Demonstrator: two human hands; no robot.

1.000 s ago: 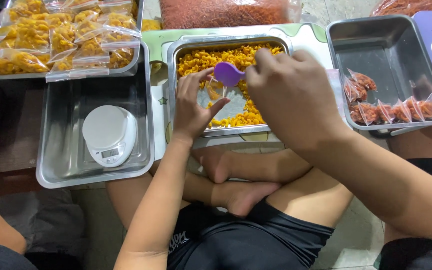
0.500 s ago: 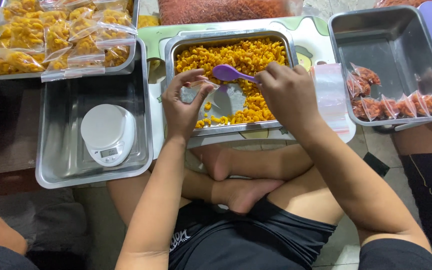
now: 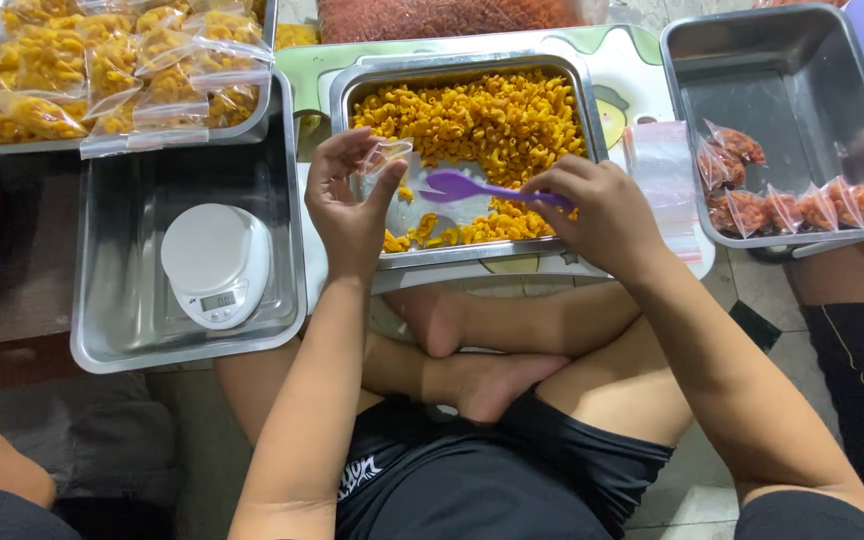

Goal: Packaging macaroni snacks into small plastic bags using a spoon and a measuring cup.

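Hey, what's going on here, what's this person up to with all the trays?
A person sits cross-legged at a low table. Their left hand holds a small clear bag open over a steel tray of yellow macaroni snacks, while the right hand holds a purple spoon with its bowl near the bag. To the left, a white kitchen scale sits in another steel tray, with filled bags stacked behind it. To the right, a tray holds small bags of reddish snacks.

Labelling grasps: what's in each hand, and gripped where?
Left hand: small clear plastic bag, pinched at its edge by the fingers. Right hand: purple spoon, held by the handle end.
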